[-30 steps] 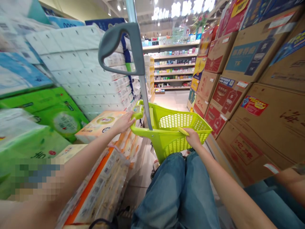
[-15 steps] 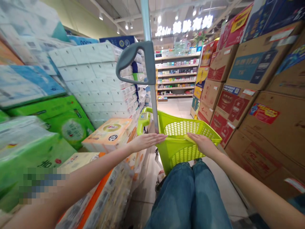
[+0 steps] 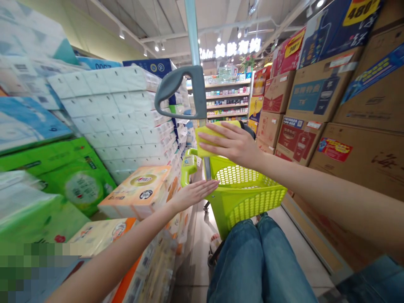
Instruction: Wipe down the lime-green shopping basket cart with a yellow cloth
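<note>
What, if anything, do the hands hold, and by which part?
The right hand, spread flat, holds a yellow cloth at its near face; the left hand seems to hold nothing.

"480" is read on a yellow tag (image 3: 361, 11) at the upper right of the frame, set on a dark blue box (image 3: 342, 31). On a smaller tag (image 3: 294, 43) further left, "248" seems to be shown, though blurred. "郎牌特曲" and "T6" are printed on a carton (image 3: 315, 90) at the right, and "海" is lettered in red on another (image 3: 369, 168). "10" is marked on a navy pack (image 3: 148, 69) at the upper left. "肤有约" can be made out on the lit sign (image 3: 232, 49) at the upper centre.
</note>
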Action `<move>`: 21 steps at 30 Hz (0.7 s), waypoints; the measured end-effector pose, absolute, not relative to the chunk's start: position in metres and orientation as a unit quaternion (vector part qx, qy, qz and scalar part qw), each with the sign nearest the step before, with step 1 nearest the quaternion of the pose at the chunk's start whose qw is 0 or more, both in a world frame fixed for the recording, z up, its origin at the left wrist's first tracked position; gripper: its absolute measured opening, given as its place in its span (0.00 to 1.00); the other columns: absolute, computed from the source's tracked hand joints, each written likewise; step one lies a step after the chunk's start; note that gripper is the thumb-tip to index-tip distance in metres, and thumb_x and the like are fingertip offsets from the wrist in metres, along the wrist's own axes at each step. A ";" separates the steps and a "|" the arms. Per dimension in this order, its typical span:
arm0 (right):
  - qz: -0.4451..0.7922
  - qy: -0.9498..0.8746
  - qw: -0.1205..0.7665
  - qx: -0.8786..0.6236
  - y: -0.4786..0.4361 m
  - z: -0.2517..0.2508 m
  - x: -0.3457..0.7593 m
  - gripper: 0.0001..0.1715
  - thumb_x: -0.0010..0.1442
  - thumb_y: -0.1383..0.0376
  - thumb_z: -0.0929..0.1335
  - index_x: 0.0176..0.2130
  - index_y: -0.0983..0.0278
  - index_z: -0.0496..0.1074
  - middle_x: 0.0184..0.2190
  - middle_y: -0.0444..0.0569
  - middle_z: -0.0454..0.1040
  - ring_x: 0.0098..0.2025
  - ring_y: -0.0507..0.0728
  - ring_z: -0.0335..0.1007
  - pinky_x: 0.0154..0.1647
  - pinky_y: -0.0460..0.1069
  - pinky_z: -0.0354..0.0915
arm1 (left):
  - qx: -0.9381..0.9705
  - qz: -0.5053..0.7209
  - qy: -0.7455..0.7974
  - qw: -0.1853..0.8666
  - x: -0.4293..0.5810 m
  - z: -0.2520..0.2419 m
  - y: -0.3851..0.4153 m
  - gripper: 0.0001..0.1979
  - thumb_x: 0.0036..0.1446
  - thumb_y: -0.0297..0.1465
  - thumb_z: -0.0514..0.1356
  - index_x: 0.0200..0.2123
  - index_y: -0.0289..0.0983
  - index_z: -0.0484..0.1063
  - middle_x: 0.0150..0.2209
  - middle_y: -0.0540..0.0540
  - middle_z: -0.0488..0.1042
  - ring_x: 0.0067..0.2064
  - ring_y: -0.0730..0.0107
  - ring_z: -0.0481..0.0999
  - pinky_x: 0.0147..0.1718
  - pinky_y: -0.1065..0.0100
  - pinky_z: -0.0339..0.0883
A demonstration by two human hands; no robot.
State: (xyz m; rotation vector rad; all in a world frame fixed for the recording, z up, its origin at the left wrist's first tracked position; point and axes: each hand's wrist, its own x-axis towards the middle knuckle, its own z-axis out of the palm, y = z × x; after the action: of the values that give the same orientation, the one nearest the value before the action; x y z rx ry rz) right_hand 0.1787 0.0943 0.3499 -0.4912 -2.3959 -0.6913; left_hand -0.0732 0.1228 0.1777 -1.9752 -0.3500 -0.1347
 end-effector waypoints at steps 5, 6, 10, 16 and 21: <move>-0.238 -0.924 0.251 -0.160 0.113 0.356 0.156 0.32 0.70 0.73 0.58 0.66 0.47 0.57 0.68 0.28 0.58 0.72 0.51 0.43 0.75 0.54 0.44 | -0.843 -0.070 -0.145 0.514 -0.074 0.175 0.124 0.31 0.63 0.20 0.49 0.68 0.37 0.54 0.73 0.52 0.43 0.72 0.76 0.41 0.70 0.72 0.44; -0.233 -0.929 0.244 -0.154 0.118 0.349 0.156 0.32 0.70 0.73 0.58 0.66 0.47 0.57 0.69 0.29 0.57 0.72 0.51 0.42 0.75 0.53 0.43 | -0.845 -0.072 -0.143 0.510 -0.074 0.174 0.125 0.31 0.62 0.20 0.50 0.68 0.38 0.54 0.73 0.52 0.43 0.72 0.76 0.41 0.69 0.71 0.44; -0.188 -0.953 0.201 -0.130 0.132 0.298 0.162 0.32 0.70 0.72 0.59 0.67 0.49 0.56 0.69 0.33 0.56 0.72 0.50 0.44 0.74 0.51 0.43 | -0.852 -0.072 -0.143 0.499 -0.076 0.169 0.130 0.31 0.63 0.20 0.50 0.68 0.37 0.54 0.72 0.51 0.46 0.72 0.76 0.43 0.69 0.71 0.48; -0.112 -0.977 0.130 -0.128 0.135 0.264 0.170 0.33 0.70 0.71 0.60 0.67 0.45 0.55 0.68 0.29 0.58 0.70 0.48 0.49 0.74 0.49 0.44 | -0.878 -0.087 -0.142 0.448 -0.079 0.164 0.133 0.34 0.61 0.19 0.50 0.69 0.40 0.51 0.71 0.50 0.52 0.71 0.77 0.48 0.68 0.72 0.48; -0.208 -0.945 0.196 -0.160 0.140 0.327 0.169 0.34 0.70 0.73 0.58 0.68 0.46 0.52 0.69 0.28 0.53 0.72 0.50 0.41 0.75 0.54 0.39 | -0.858 -0.061 -0.153 0.486 -0.075 0.173 0.126 0.33 0.62 0.21 0.50 0.70 0.40 0.50 0.72 0.52 0.44 0.72 0.77 0.40 0.70 0.72 0.43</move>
State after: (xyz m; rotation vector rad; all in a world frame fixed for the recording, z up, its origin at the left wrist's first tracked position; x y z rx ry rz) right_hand 0.1689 0.1405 0.3274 -0.4495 -2.6466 -0.5827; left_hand -0.0753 0.1260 0.1728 -2.0879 -0.3715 -0.1473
